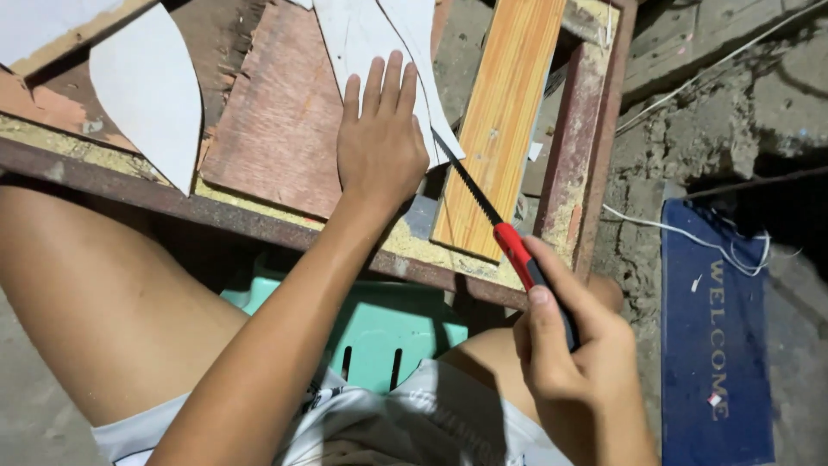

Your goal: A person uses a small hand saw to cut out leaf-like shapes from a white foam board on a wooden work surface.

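Observation:
My left hand point(380, 138) lies flat, fingers together, on a thin white curved panel point(362, 34) that rests on a reddish plywood sheet point(276, 121). My right hand point(573, 362) grips the red and black handle of a small hand saw point(496, 223). Its dark toothed blade runs up and left to the edge of the white panel, just right of my left hand. A light striped wooden plank point(500, 112) lies beside the blade on the right.
A rusty metal frame point(586, 129) carries the boards, with sawdust along its rail. Another white curved piece point(151, 86) lies at the left. I sit on a green plastic stool point(388, 332). A blue doormat point(716, 336) and white cord point(690, 233) lie on the concrete floor at the right.

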